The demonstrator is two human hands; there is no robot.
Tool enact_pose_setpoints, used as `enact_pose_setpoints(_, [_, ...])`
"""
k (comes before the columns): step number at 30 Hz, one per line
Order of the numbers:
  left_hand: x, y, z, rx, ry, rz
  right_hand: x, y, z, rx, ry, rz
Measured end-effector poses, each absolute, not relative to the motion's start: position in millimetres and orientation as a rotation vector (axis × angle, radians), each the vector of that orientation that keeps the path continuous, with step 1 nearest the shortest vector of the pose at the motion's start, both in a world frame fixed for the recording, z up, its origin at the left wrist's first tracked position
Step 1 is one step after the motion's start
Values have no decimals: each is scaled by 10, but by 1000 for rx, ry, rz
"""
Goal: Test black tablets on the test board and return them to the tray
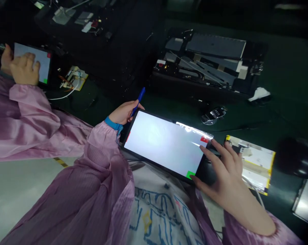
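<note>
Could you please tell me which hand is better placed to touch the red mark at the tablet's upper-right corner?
Right, probably: the right hand rests on the tablet with its fingers beside the red mark, while the left hand holds a blue pen at the opposite edge.

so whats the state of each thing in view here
left hand, holding blue pen in the fingers
tablet, screen lit and pale, red and green corner marks
right hand, gripping the tablet's right edge
co-worker's tablet, screen lit, under co-worker's hands
opened electronic unit, casing open, insides exposed
yellow-edged flat panel, lying on dark green mat
</note>
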State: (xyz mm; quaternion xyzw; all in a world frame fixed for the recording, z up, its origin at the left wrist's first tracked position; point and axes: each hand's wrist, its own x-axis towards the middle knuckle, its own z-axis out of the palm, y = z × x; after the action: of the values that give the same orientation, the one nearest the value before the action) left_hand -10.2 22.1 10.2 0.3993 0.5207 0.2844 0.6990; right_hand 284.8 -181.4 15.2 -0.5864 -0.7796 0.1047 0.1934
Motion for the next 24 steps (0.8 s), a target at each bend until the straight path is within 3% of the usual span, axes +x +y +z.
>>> enact_pose_setpoints(12, [-63,195,101,879,1173,647,2202,-1828,77,-1374,-2518,1])
enact_pose_setpoints(24, [-69,207,87,885,1168,660,2188,-1825,73,-1399,-2444,116])
